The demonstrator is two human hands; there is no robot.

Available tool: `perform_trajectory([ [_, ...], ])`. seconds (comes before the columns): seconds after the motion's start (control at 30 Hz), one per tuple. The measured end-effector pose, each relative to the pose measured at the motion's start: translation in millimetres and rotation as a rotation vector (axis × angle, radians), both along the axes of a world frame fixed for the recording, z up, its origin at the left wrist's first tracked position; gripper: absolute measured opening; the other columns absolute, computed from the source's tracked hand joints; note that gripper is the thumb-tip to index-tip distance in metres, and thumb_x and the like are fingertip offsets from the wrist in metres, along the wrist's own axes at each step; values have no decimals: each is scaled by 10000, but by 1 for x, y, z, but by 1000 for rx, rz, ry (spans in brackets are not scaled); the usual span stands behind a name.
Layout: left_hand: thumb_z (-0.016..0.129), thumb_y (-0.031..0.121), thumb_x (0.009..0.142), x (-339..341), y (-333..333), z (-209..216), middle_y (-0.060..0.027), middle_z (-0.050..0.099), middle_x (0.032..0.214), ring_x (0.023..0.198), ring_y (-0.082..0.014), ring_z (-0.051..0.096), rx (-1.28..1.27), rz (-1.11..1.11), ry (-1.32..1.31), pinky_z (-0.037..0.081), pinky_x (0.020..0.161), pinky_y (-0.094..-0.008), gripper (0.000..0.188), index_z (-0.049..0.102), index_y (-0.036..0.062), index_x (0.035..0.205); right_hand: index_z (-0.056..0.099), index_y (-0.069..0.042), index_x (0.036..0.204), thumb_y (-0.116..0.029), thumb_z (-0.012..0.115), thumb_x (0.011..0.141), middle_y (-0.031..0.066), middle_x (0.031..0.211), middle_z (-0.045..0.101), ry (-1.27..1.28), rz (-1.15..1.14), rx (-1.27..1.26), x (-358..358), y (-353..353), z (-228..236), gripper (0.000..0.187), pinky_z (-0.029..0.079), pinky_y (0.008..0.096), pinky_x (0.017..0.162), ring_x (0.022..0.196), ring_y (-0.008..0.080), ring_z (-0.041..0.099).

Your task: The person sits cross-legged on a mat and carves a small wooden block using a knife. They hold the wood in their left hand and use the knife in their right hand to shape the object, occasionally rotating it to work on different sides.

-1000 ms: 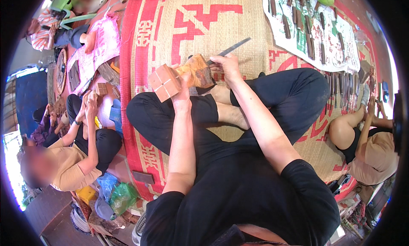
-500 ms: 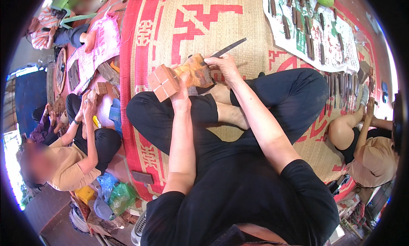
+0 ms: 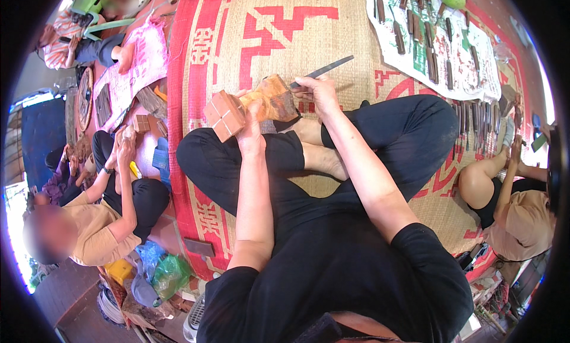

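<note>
The left forearm [image 3: 255, 206] reaches almost straight forward, the left hand [image 3: 253, 127] curled in a grip. The right forearm [image 3: 373, 171] slants forward and inward, the right hand [image 3: 322, 95] pinching. The legs [image 3: 398, 140] are folded crosswise.

1. Mat [image 3: 320, 34]: centre, beneath the wearer's legs [image 3: 409, 126].
2. Left hand [image 3: 252, 124]: holds block [image 3: 225, 116]; wooden piece [image 3: 274, 99] lies to the block's right.
3. Bar [image 3: 328, 66]: in right hand [image 3: 320, 95], outer end directed far right.
4. Cloth [image 3: 414, 76]: far right, on mat, with tools [image 3: 434, 69] on top.
5. Tool row [image 3: 477, 118]: near side of cloth.
6. Slab [image 3: 199, 247]: on mat, near left.
7. Plastic bags [image 3: 172, 276]: left of mat, near side.
</note>
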State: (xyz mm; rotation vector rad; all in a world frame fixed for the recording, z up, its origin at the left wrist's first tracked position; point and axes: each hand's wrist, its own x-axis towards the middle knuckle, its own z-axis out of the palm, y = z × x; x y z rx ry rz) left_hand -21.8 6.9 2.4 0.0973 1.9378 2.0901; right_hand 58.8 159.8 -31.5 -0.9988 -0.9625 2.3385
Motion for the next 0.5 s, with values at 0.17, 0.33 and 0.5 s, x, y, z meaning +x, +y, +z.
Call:
perform_trajectory([
  [0.17, 674, 56, 743, 2, 0, 2, -41, 576, 1065, 950, -176, 582, 7, 20, 18, 536, 743, -354, 419, 537, 127, 1133, 629, -39, 828, -67, 665, 772, 90, 766, 668, -19, 173, -9, 2, -4, 11, 72, 507, 234, 559, 643, 145, 638],
  [0.33, 684, 68, 744, 0, -1, 4, -49, 580, 1070, 970, -186, 585, 48, 25, -65, 545, 731, -364, 426, 537, 124, 1140, 665, -31, 871, -73, 674, 767, 83, 801, 681, -7, -65, -19, 6, 1, 2, 112, 483, 224, 589, 666, 120, 620],
  [0.5, 683, 26, 737, 1, 1, 10, -66, 555, 1070, 977, -180, 563, 108, 35, -109, 509, 786, -331, 458, 514, 78, 1160, 690, -11, 979, -66, 670, 761, 49, 864, 689, 29, 154, 333, 11, -10, 18, 226, 481, 251, 712, 753, 94, 602],
])
